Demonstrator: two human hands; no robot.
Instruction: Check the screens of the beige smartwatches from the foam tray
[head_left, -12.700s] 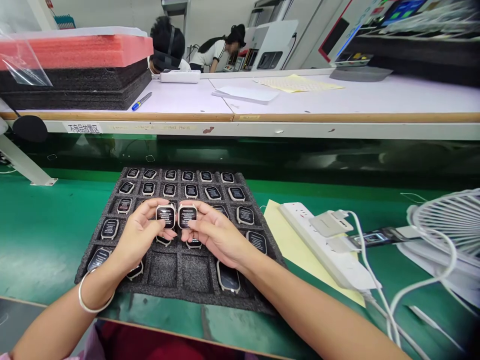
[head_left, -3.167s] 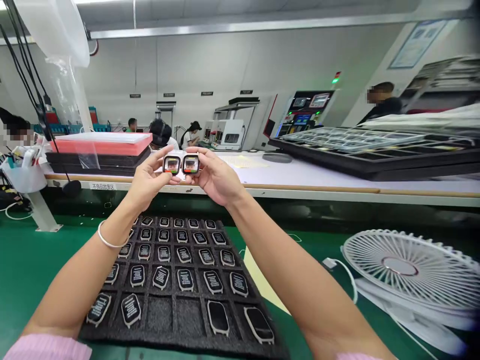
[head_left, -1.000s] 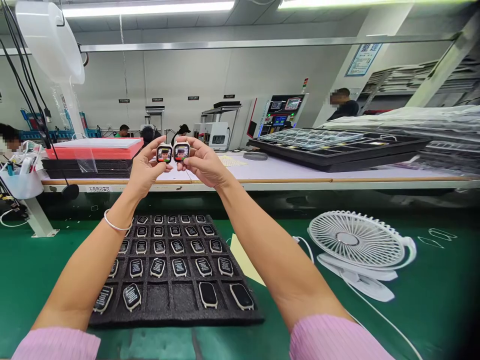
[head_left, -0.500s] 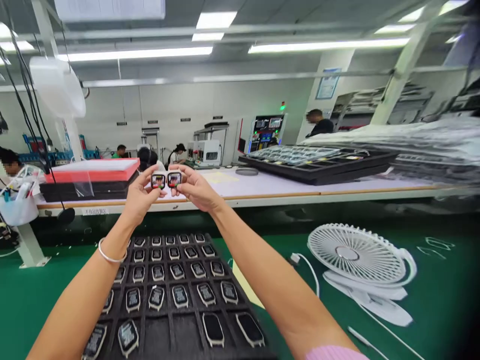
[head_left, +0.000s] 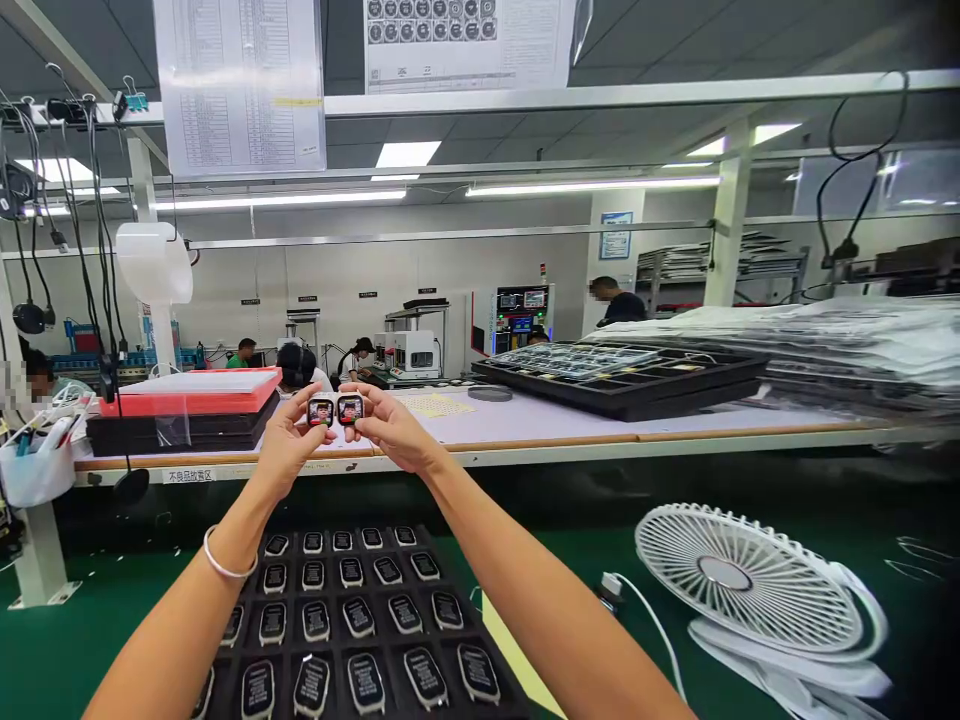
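Both my arms reach forward at the height of the shelf edge, each hand pinching a small smartwatch body. In my left hand (head_left: 289,445) is one smartwatch (head_left: 320,411), upright with its lit screen facing me. My right hand (head_left: 394,425) grips the other smartwatch (head_left: 349,408), also lit, close beside the first. Both screens show a coloured picture too small to read. Below my wrists a black compartment tray (head_left: 296,650) holds rows of smartwatches (head_left: 365,682) with dark faces bearing pale print. My left forearm hides part of the tray's left side.
A white fan (head_left: 724,575) stands on the green bench at right, with a white cable beside it. On the shelf sit a red-topped stack (head_left: 217,392), a black tray of parts (head_left: 622,395) and piled plastic sheets (head_left: 862,350). Cables (head_left: 97,230) hang at left; other people work beyond.
The view has tilted upward, so hands, shelf and tray sit lower in the picture and hanging sheets show above. Both hands still hold the two smartwatches side by side.
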